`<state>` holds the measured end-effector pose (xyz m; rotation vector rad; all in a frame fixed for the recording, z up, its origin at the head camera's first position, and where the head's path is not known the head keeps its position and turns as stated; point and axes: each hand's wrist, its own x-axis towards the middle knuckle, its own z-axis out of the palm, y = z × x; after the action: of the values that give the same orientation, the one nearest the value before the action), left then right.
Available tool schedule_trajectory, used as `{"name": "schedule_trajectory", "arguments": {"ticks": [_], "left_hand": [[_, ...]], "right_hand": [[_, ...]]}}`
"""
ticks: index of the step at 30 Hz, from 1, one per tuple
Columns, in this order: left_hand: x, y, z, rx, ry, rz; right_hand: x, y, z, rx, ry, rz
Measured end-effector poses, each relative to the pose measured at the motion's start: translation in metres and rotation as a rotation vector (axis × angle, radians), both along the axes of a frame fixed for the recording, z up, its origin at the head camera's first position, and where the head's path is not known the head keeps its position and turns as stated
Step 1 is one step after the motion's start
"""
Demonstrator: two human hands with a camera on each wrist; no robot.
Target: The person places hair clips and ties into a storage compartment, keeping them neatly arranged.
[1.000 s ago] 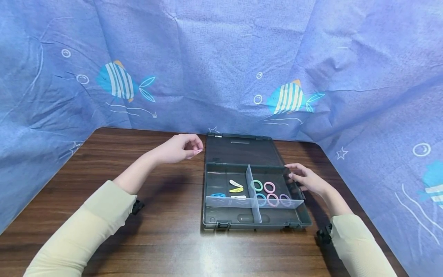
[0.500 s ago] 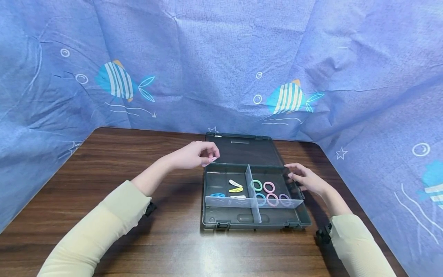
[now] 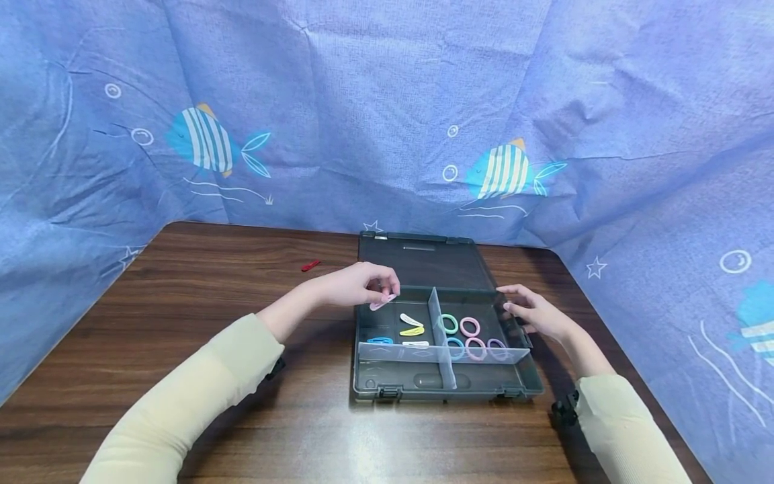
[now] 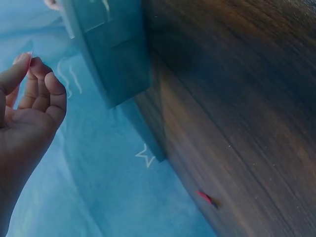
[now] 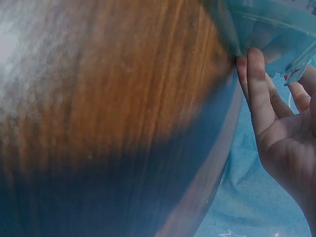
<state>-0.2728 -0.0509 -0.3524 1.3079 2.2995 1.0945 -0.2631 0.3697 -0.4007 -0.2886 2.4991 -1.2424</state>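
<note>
My left hand (image 3: 363, 285) pinches a pale pink hair clip (image 3: 382, 304) between thumb and fingertips, over the back left compartment of a dark see-through box (image 3: 417, 395). Only the clip's thin edge shows in the left wrist view. Beneath it in that compartment lie white, yellow (image 3: 412, 331) and blue (image 3: 380, 341) hair clips. Small hair ties, among them a green one (image 3: 449, 323) and a purple one (image 3: 498, 348), fill the back right compartment. At the box's right side rests my right hand (image 3: 538, 314), its extended fingers (image 5: 256, 74) touching the wall.
Clear dividers (image 3: 444, 339) split the box. Its lid (image 3: 423, 265) lies folded back toward the curtain (image 3: 375, 121). On the wooden table (image 3: 181, 302), left of the lid, is a red hair clip (image 3: 310, 265). Two latches (image 3: 390, 392) sit along the front.
The left hand has carried the pink clip rightward and toward me, from beside the lid to over the box. The red clip has come into sight behind the arm. The right hand stays put.
</note>
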Motion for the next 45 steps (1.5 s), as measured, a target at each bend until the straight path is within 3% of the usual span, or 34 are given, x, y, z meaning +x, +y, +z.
{"name": "schedule_trajectory", "arguments": {"ticks": [15,19,26,32,45], "left_hand": [[-0.013,0.011,-0.022,-0.185,0.010,-0.043],[-0.013,0.016,-0.027,-0.270,0.040,-0.037],[-0.012,0.022,-0.034,-0.360,0.175,-0.055],[-0.012,0.024,-0.038,-0.396,0.172,-0.049],[-0.010,0.027,-0.043,-0.466,0.255,0.013]], "right_hand": [[0.000,0.000,-0.001,-0.007,-0.002,0.001],[0.000,0.000,-0.001,-0.011,-0.004,0.002],[0.000,0.000,-0.001,0.001,0.000,0.000],[-0.001,-0.001,-0.001,-0.002,-0.002,-0.003],[-0.002,0.000,-0.004,-0.028,-0.009,-0.006]]}}
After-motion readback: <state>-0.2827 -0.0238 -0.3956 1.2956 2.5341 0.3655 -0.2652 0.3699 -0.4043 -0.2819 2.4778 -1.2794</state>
